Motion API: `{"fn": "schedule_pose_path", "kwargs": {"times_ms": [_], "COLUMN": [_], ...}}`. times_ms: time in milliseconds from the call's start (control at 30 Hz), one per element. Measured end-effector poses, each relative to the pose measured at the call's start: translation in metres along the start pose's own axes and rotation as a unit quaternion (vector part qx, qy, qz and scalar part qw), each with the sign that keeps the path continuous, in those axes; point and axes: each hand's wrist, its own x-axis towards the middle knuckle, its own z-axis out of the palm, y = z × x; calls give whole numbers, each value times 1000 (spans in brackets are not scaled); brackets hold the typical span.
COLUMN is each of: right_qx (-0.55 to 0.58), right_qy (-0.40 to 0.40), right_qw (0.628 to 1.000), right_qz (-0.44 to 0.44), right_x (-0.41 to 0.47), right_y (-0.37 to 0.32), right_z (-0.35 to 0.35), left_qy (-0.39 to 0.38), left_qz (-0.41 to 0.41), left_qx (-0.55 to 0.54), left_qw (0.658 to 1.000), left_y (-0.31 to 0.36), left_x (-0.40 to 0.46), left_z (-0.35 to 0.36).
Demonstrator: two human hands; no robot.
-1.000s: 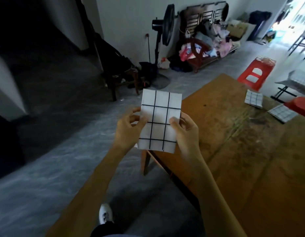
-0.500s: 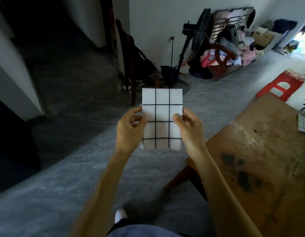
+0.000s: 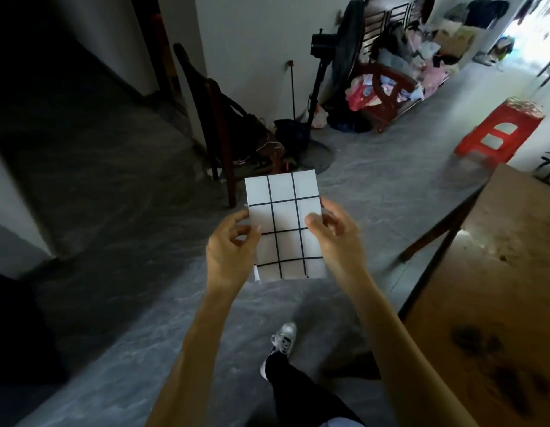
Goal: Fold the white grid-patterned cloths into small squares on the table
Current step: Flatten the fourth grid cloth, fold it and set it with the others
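White cloth [image 3: 286, 223] with black grid is folded and held in the air, left of the table [image 3: 495, 272]. Left hand [image 3: 229, 245] and right hand [image 3: 337, 238] pinch its side edges.

Open grey floor [image 3: 375, 192] lies ahead of and beneath both hands. The tabletop [image 3: 495, 272] edge closes in on the right; a dark chair [image 3: 224, 134] and fan stand [image 3: 317, 84] block straight ahead.
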Motion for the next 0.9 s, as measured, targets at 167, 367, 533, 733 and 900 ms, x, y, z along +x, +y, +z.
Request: {"fn": "schedule_pose_path", "kwargs": {"times_ms": [167,367,533,733,900], "right_qx": [73,140,154,158,138], "right_qy": [36,94,106,171,215], "right_qw": [996,985,982,973,967], "right_qz": [-19,-49,-26,7,11], "right_x": [92,217,293,365,437], "right_y": [8,2,6,25,40], "right_z": [-5,-37,-74,-118,-144], "left_qy": [-50,-113,-142,-218,-267], "left_qz": [34,65,93,88,108], "left_qx": [41,68,55,12,-15], "left_qw": [997,989,984,972,957], "left_y": [16,64,87,93,104], "left_x": [95,212,277,342,408], "left_z": [49,129,199,285,353]}}
